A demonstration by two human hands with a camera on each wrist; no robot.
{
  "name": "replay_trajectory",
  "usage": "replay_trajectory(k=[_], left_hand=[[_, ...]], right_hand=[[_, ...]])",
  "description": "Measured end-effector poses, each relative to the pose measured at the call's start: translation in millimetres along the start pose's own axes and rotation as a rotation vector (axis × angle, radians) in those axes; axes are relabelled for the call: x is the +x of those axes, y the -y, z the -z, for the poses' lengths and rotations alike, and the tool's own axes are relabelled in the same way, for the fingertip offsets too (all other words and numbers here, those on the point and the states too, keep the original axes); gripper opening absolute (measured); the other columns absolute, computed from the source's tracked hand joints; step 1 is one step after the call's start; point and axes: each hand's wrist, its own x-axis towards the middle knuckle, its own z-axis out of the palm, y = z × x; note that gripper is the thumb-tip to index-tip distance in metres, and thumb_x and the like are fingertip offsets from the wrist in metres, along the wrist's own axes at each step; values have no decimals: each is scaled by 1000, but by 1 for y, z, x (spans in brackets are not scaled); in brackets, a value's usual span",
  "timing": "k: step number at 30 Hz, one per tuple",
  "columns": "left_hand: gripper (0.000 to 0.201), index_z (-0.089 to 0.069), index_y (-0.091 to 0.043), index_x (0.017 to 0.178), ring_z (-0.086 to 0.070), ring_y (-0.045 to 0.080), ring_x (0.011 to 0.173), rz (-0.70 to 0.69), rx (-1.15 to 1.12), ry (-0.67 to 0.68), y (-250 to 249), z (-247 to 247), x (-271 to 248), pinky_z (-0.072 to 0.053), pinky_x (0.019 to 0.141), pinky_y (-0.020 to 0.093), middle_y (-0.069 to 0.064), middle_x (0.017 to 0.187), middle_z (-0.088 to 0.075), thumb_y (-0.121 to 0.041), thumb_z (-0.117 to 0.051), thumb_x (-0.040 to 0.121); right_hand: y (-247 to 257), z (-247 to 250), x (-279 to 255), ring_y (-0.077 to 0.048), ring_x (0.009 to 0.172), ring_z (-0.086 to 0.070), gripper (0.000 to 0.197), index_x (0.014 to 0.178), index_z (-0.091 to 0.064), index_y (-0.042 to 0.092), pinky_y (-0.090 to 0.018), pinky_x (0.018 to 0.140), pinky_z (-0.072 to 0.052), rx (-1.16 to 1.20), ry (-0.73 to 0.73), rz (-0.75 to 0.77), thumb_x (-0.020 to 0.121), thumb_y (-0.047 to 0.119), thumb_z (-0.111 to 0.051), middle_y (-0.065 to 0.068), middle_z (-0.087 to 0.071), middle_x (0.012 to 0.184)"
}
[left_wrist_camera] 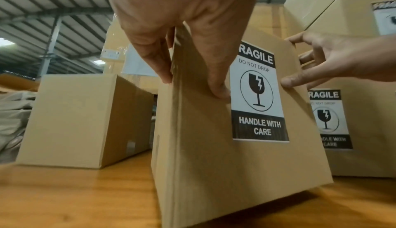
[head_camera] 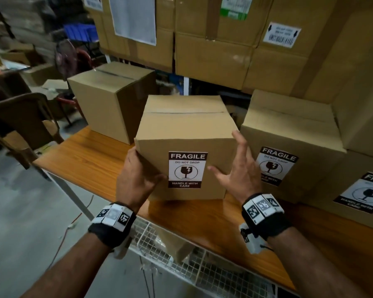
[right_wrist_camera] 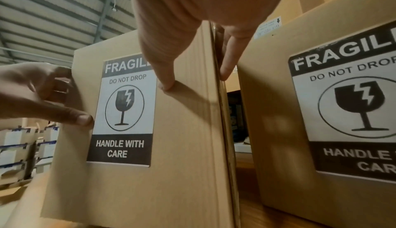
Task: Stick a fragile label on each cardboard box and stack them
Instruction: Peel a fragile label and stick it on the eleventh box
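A cardboard box [head_camera: 185, 130] [left_wrist_camera: 203, 155] [right_wrist_camera: 182, 147] stands at the middle of the wooden table [head_camera: 91, 160], a fragile label [head_camera: 187, 169] [left_wrist_camera: 258, 103] [right_wrist_camera: 124, 109] stuck on its front. My left hand [head_camera: 136, 171] [left_wrist_camera: 193, 86] pinches the box's front left edge, thumb on the front and fingers round the side. My right hand [head_camera: 235, 166] [right_wrist_camera: 196, 81] straddles the front right edge with straight, spread fingers, its thumb touching the front face. An unlabelled box [head_camera: 108, 97] [left_wrist_camera: 81, 118] stands at the back left. A labelled box [head_camera: 289, 134] [right_wrist_camera: 321, 130] stands close on the right.
A further labelled box [head_camera: 362, 192] sits at the far right, below another carton. Large stacked cartons [head_camera: 213, 50] form a wall behind the table. A brown chair [head_camera: 24, 121] stands left of the table. A wire basket [head_camera: 181, 261] hangs under the near edge.
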Motion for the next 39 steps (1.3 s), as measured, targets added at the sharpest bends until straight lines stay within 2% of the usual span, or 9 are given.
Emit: replay_trajectory(k=[5, 8, 11, 15, 19, 22, 25, 31, 39], left_hand=[[101, -36, -14, 149, -54, 24, 128, -125, -78, -40, -7, 50, 16, -53, 101, 46, 7, 142, -55, -30, -94, 68], [107, -35, -18, 152, -56, 19, 123, -194, -131, -82, -15, 83, 36, -53, 99, 43, 3, 141, -58, -29, -96, 66], [112, -32, -23, 155, -54, 8, 119, -270, -212, -120, -26, 111, 62, -49, 98, 30, -6, 140, -56, -28, -97, 65], [110, -34, -19, 156, -49, -7, 118, -384, -317, -144, -50, 138, 96, -43, 96, 4, -14, 138, -50, -30, -95, 65], [119, -24, -27, 161, -45, -7, 124, -451, -376, -113, -87, 147, 127, -48, 101, 27, -16, 143, -47, -39, -91, 64], [137, 0, -40, 164, -47, 13, 135, -497, -339, -64, -119, 137, 144, -50, 107, 50, 1, 155, -47, -38, -92, 63], [128, 1, -47, 162, -44, 28, 144, -628, -301, -3, -156, 116, 156, -48, 107, 63, 5, 160, -41, -36, -86, 68], [127, -11, -44, 163, -46, 28, 139, -739, -204, 49, -227, 53, 182, -47, 110, 58, 4, 159, -41, -23, -94, 69], [128, -16, -41, 162, -47, 25, 138, -712, -211, 60, -271, -21, 184, -45, 112, 48, 2, 156, -42, -19, -96, 65]], right_hand=[[36, 9, 3, -31, 132, -58, 133, 161, -1, 33, -51, 97, -58, 119, -122, -33, 66, 49, -92, -10, -50, 154], [69, 22, 15, -27, 126, -59, 126, 163, -15, 24, -53, 93, -59, 145, -222, -65, 67, 54, -90, -5, -54, 147], [101, 41, 33, -24, 121, -61, 119, 162, -25, 20, -50, 87, -61, 123, -312, -41, 68, 62, -86, -2, -55, 142], [132, 72, 56, -28, 121, -62, 126, 166, -10, 26, -52, 87, -61, 66, -418, 10, 71, 68, -82, -6, -55, 146], [151, 108, 67, -31, 124, -63, 127, 163, 8, 40, -53, 85, -62, -30, -534, 47, 75, 71, -77, -4, -51, 155], [151, 139, 71, -29, 128, -59, 120, 164, 0, 41, -42, 90, -58, -144, -590, 71, 78, 61, -81, -3, -47, 157], [134, 167, 74, -31, 131, -56, 114, 163, -7, 45, -51, 96, -57, -218, -590, 32, 79, 57, -82, -5, -44, 158], [60, 215, 91, -43, 135, -53, 123, 158, 7, 59, -61, 99, -54, -315, -491, -129, 75, 59, -84, -18, -38, 160], [-15, 230, 110, -40, 140, -48, 126, 154, 21, 57, -50, 105, -52, -401, -428, -200, 82, 50, -82, -12, -18, 170]])
